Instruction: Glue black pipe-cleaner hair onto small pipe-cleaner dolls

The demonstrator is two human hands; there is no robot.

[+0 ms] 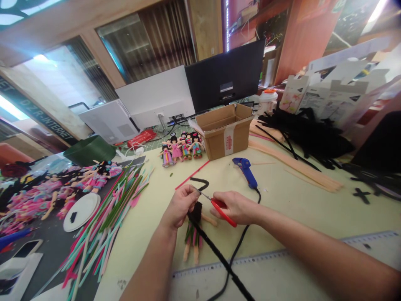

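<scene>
Pinched in my left hand is a black pipe cleaner; one long end trails down toward the bottom edge, and a short bent end sticks out beyond the fingers. My right hand grips red-handled scissors, whose blades reach the pipe cleaner close to my left fingertips. Whether the blades are parted is too small to tell. Beneath my hands lies a pipe-cleaner doll with black hair, a green and pink skirt and peach limbs, partly hidden by the left hand and the black strand.
A blue glue gun lies right of centre, its cord running toward me past a ruler. Finished dolls stand beside a cardboard box. Coloured pipe cleaners spread at left; black ones pile up at right.
</scene>
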